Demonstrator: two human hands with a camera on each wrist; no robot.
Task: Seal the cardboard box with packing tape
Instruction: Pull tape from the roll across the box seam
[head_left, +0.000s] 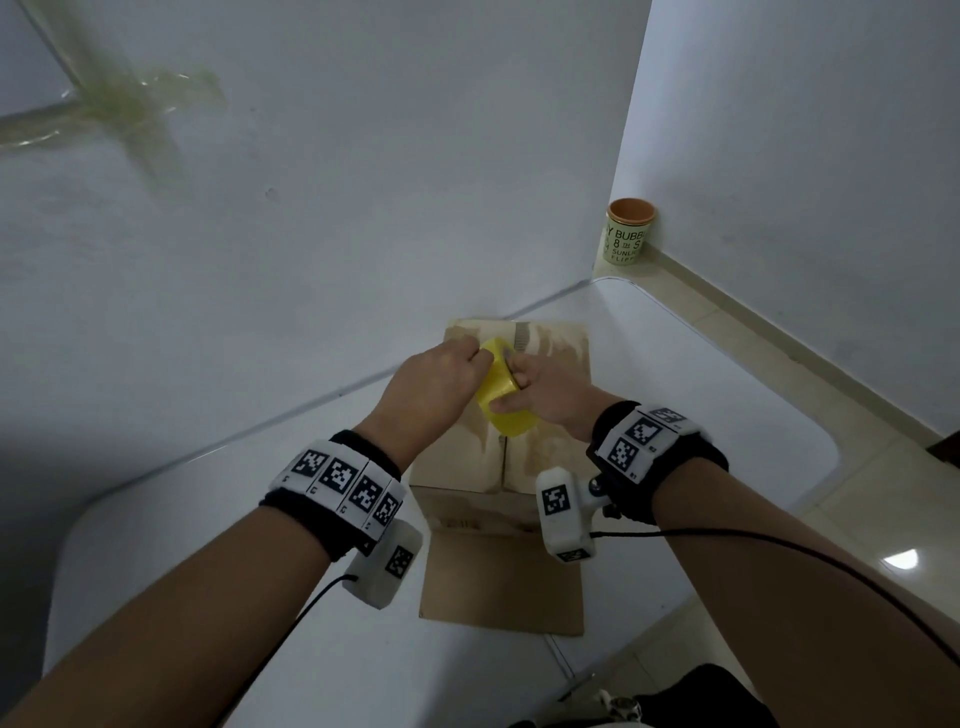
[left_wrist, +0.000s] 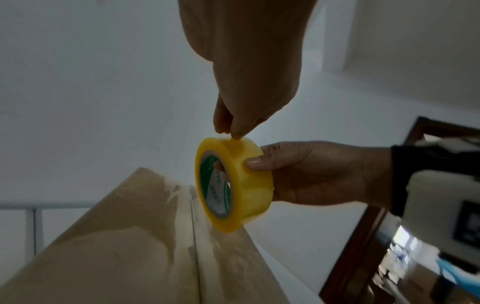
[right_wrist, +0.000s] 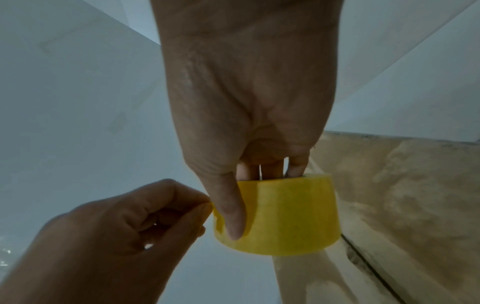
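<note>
A brown cardboard box (head_left: 553, 364) stands on the white table (head_left: 701, 405), flaps folded down with the centre seam (left_wrist: 193, 236) showing. Just above its top is a yellow roll of packing tape (head_left: 501, 410). My right hand (head_left: 511, 387) grips the roll (right_wrist: 285, 216), thumb across the outer face and fingers through the core. My left hand (head_left: 480, 358) pinches at the roll's outer layer with thumb and forefinger (left_wrist: 233, 133), the other fingers curled. In the left wrist view the roll (left_wrist: 241, 185) hangs over the seam near the box's (left_wrist: 116, 236) far end. No loose strip of tape is visible.
A flat cardboard sheet (head_left: 498, 582) lies on the table in front of the box. A white wall with old tape strips (head_left: 119, 98) runs close along the left. A green paper cup (head_left: 628, 234) sits in the floor corner. Tiled floor lies right of the table edge.
</note>
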